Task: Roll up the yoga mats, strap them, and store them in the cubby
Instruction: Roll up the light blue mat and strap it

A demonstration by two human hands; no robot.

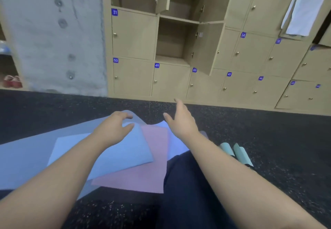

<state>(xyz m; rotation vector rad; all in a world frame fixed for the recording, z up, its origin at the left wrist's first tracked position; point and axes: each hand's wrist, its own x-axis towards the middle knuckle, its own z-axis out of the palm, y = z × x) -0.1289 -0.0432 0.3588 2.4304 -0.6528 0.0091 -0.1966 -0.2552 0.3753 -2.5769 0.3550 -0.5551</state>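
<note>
Several flat mats overlap on the dark floor in front of me: a blue mat point(123, 149) on top, a pink mat point(143, 176) under it, and a grey-blue mat point(23, 158) stretching left. My left hand point(114, 128) hovers over the far corner of the blue mat with fingers curved, holding nothing. My right hand point(180, 119) is raised above the mats' far edge, fingers straight and spread. Two rolled mint-green mats point(238, 152) lie to the right of my right forearm. An open cubby point(172, 40) stands in the locker wall ahead.
Beige numbered lockers point(134, 78) line the wall beyond the floor, some doors open. A concrete pillar point(53, 31) rises at left, with red shoes point(12, 81) on a low shelf. A white cloth point(302, 11) hangs at upper right. My dark-trousered leg point(188, 184) lies beside the mats.
</note>
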